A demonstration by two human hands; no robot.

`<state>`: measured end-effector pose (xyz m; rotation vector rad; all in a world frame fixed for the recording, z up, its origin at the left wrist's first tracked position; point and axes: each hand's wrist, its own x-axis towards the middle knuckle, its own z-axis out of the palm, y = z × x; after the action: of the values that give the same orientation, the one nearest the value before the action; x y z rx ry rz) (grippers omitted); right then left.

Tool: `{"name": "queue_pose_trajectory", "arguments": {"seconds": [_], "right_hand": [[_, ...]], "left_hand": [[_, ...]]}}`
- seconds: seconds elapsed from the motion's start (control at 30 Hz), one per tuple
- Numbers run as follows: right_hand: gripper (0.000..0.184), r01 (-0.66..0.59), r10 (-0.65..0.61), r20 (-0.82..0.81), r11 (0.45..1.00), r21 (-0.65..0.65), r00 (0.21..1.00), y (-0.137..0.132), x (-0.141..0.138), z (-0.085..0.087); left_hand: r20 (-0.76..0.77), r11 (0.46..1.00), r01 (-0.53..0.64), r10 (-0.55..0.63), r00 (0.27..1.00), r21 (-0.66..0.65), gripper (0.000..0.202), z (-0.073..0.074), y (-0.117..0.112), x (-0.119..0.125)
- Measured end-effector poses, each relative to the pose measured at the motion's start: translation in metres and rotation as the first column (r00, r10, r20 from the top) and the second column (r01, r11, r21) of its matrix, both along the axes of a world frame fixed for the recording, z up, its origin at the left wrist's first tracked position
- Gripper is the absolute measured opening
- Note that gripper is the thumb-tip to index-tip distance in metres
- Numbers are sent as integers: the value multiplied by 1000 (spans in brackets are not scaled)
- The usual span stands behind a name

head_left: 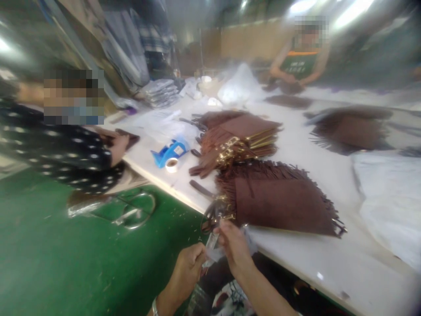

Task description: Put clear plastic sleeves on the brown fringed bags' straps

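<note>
My left hand (pixel 189 268) is closed, pinching a piece of clear plastic wrap (pixel 212 242) beside the table edge. Close by, my right hand (pixel 234 245) has its thumb and fingers closed on the same plastic, just below some gold-coloured metal hardware. That hardware hangs at the near corner of a stack of brown fringed pieces (pixel 283 197), probably bags. What lies inside the plastic is too blurred to make out. Behind this stack lies a second pile of brown fringed pieces (pixel 241 131) with gold chains or clasps.
A blue tape dispenser (pixel 171 152) and a white tape roll (pixel 171 165) stand near the table edge (pixel 164 186). White sheeting (pixel 391 197) covers the right side. A co-worker in dotted sleeves (pixel 59 145) sits left; another person (pixel 299 66) works across the table.
</note>
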<state>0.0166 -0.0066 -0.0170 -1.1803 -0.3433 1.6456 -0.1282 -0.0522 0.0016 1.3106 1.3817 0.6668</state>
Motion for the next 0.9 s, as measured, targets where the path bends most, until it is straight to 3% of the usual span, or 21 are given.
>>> {"name": "queue_pose_trajectory", "arguments": {"seconds": [0.13,0.27,0.37,0.47,0.57,0.63,0.77,0.9], "right_hand": [[42,-22,19,-58,998,-53,998,11,-8,4],[38,-83,81,-73,996,-32,994,13,0,12],[37,-153,154,18,988,-16,988,5,12,19],[36,-165,164,118,986,-6,979,-3,22,22],[36,-158,157,33,987,20,987,-10,28,25],[37,-167,167,6,986,7,986,-13,30,29],[42,-106,109,190,994,-29,976,-15,30,33],[45,-79,74,226,997,12,971,-17,27,32]], "left_hand": [[41,996,47,-50,998,79,34,-6,6,7],[-32,988,33,-28,999,149,31,-4,7,2],[-97,982,21,-3,995,185,27,0,5,-1],[-81,987,-47,60,995,153,26,-3,5,0],[2,983,-173,173,985,57,30,-9,7,-3],[41,980,-192,190,981,45,32,-7,6,-8],[33,981,-74,70,997,178,24,10,-5,-18],[105,983,142,-154,982,114,19,16,-22,-10]]}}
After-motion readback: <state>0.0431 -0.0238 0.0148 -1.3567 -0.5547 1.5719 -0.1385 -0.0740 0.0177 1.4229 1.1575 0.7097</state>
